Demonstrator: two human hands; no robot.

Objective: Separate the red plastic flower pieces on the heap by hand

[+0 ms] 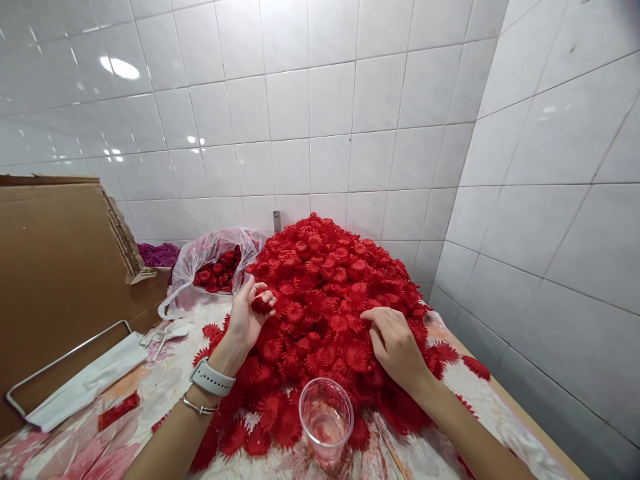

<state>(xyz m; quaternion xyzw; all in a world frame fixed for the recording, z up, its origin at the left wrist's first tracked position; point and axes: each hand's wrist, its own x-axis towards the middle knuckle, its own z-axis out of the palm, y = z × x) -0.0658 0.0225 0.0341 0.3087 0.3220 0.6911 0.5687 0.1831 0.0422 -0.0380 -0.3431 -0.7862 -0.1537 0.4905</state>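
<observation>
A large heap of red fabric flowers with fringed petals rises in the middle of the table. My left hand, with a watch at the wrist, is raised at the heap's left side, its fingers curled round a red flower. On the right, my right hand reaches over the heap with fingers bent down towards the flowers. Its fingertips are close to the petals, and whether they pinch one I cannot tell. Between my forearms stands a clear plastic cup with a little in its bottom.
A clear plastic bag with dark red flowers lies open behind my left hand. A cardboard box stands at the left, by a white strip. Purple material lies behind. Tiled walls close off the back and right.
</observation>
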